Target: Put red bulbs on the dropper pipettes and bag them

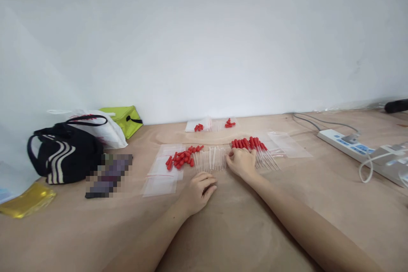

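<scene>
My left hand (pixel 199 191) rests on the table with its fingers curled loosely, holding nothing that I can see. It lies just below a row of clear thin tubes (pixel 210 159). My right hand (pixel 241 162) lies knuckles up with bent fingers on the row of red-capped tubes (pixel 251 144); what its fingers hold is hidden. A pile of loose red caps (pixel 182 158) sits left of the clear tubes, on small clear zip bags (pixel 162 174).
At the back lie further bags with a few red caps (pixel 212 125). On the left stand a black striped bag (pixel 63 153), a white bag (pixel 95 129), a green pouch (pixel 126 119) and a yellow packet (pixel 28 199). A white power strip (pixel 363 151) with cables lies right.
</scene>
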The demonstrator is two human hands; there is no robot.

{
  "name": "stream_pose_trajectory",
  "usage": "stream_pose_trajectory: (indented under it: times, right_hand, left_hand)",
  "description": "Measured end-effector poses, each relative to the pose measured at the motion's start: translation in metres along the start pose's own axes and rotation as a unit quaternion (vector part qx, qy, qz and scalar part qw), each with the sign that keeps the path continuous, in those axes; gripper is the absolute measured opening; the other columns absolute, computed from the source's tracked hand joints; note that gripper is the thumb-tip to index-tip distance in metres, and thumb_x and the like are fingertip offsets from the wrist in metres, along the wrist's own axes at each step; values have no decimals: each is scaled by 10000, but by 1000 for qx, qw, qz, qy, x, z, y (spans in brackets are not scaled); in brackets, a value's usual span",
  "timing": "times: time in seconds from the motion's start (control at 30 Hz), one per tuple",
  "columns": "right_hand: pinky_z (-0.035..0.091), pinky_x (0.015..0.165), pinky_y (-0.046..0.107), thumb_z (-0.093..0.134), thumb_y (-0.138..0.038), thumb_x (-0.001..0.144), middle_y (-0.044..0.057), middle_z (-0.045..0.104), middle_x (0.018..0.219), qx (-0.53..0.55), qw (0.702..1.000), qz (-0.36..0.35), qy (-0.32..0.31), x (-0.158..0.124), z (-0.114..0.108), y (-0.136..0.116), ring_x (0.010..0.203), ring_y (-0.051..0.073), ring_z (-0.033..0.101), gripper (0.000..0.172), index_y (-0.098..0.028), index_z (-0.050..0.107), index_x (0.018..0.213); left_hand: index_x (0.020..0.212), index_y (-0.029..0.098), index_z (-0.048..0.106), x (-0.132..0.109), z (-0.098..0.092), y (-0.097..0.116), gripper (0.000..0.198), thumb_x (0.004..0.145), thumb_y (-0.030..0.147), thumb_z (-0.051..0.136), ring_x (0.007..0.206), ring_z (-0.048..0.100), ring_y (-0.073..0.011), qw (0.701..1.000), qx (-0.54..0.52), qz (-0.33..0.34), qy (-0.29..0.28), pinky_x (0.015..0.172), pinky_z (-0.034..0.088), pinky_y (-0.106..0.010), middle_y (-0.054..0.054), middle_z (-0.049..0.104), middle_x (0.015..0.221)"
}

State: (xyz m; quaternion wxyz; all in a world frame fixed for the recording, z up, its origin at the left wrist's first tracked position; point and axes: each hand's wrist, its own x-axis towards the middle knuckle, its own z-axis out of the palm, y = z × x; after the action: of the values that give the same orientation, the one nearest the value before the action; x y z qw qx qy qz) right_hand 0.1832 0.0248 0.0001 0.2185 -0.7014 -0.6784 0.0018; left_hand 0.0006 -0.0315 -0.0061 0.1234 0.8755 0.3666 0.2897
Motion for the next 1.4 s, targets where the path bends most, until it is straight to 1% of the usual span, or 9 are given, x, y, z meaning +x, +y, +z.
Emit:
stream_pose_trajectory:
  times: [0.33, 0.43, 0.53, 0.6, 0.73, 0.9, 1.17, 1.33, 1.4]
  right_hand:
    - [236, 752, 403, 430, -277, 749, 163, 659, 788, -67, 996, 4, -63, 3, 0, -19, 780, 252, 562, 291, -112, 669, 751]
    - [241, 737, 411, 435, -264, 743, 170, 660, 775, -73, 996, -12, -58, 3, 0, -20, 762, 261, 569, 281, -108, 669, 733]
    - [240, 725, 413, 435, -242, 745, 174, 658, 756, -77, 995, -19, -59, 3, 0, -21, 740, 263, 574, 268, -107, 662, 701]
    - [239, 723, 409, 425, -238, 757, 174, 655, 772, -75, 995, -25, -58, 2, 0, -20, 753, 263, 571, 267, -105, 654, 714]
    - [232, 721, 394, 377, -251, 795, 153, 646, 774, -58, 997, -44, -7, -5, -3, -15, 789, 258, 549, 289, -99, 623, 777]
    - [209, 725, 358, 377, -286, 804, 78, 634, 718, -25, 992, -95, 82, -22, -4, 5, 774, 215, 518, 255, -146, 580, 738]
    - [203, 692, 320, 377, -301, 825, 34, 606, 663, 7, 979, -156, 127, -42, -4, 31, 709, 170, 495, 256, -168, 546, 687]
    - [226, 692, 321, 351, -316, 847, 38, 593, 667, 32, 979, -164, 119, -42, -3, 31, 708, 177, 494, 278, -170, 530, 691]
    - [250, 675, 312, 325, -304, 861, 43, 577, 672, 53, 974, -189, 117, -45, -1, 31, 682, 170, 491, 282, -168, 520, 709]
  left_hand:
    - [913, 180, 623, 0, 1, 1, 182, 808, 184, 475, 851, 552, -169, 1000, 9, 9, -4, 771, 458, -309, -53, 624, 893]
    - [855, 183, 626, 2, -1, -3, 154, 792, 200, 487, 794, 543, -175, 996, 62, -9, 57, 730, 446, -311, -53, 611, 838]
    - [736, 191, 621, 6, -9, -15, 122, 773, 242, 517, 755, 519, -197, 965, 174, -86, 179, 715, 403, -332, -51, 587, 751]
    - [687, 201, 611, 9, -16, -24, 121, 760, 270, 542, 779, 511, -215, 930, 244, -155, 229, 730, 364, -343, -47, 586, 748]
    - [726, 207, 618, 14, -25, -37, 156, 738, 354, 568, 831, 494, -243, 878, 321, -255, 246, 730, 304, -352, -54, 595, 808]
    - [788, 204, 637, 21, -24, -41, 249, 737, 429, 543, 865, 471, -260, 854, 353, -300, 237, 746, 267, -374, -72, 584, 877]
    - [742, 207, 663, 27, -25, -49, 246, 739, 415, 533, 845, 474, -259, 847, 362, -314, 228, 743, 269, -391, -70, 594, 850]
    - [735, 198, 669, 19, -30, -44, 197, 736, 350, 542, 848, 485, -261, 844, 334, -314, 279, 769, 301, -413, -69, 590, 839]
    - [738, 189, 662, 12, -30, -38, 178, 736, 325, 547, 829, 496, -242, 866, 279, -283, 304, 769, 341, -397, -65, 572, 812]
